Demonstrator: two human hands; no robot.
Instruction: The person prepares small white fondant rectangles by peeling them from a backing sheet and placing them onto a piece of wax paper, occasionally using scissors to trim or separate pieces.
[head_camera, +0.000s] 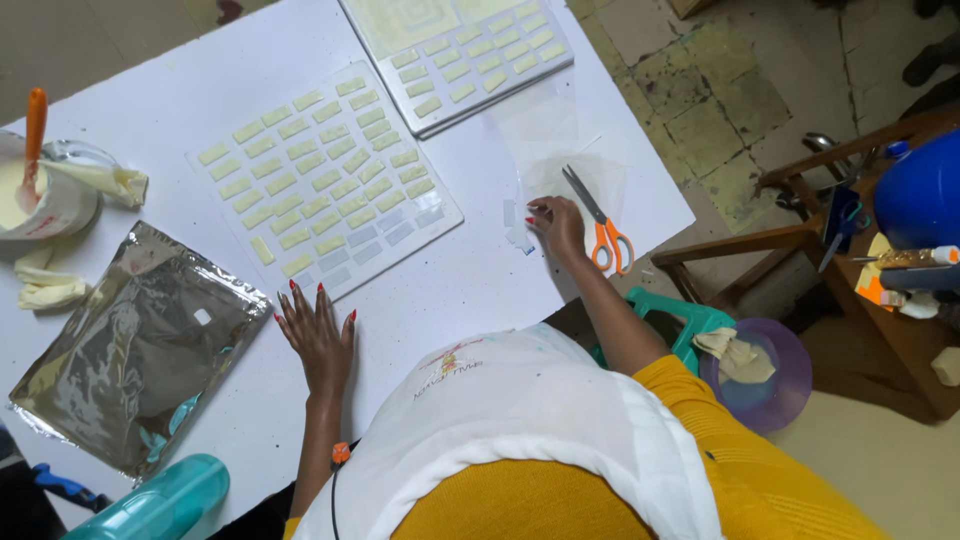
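1. Resting flat on the white desk (480, 290), my left hand (318, 335) has its fingers spread apart, holding nothing.
2. Left of those fingers lies a silver foil bag (130, 350).
3. Just beyond them sits a clear sheet (325, 180) of pale yellow strips.
4. My right hand (558, 228) has its fingers pinched on small clear pieces (518, 232); orange-handled scissors (600, 225) lie just beside them.

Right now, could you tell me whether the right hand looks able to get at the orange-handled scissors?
Probably yes: the right hand rests on the white table just beside the orange-handled scissors, and nothing lies between them, so the way looks free.
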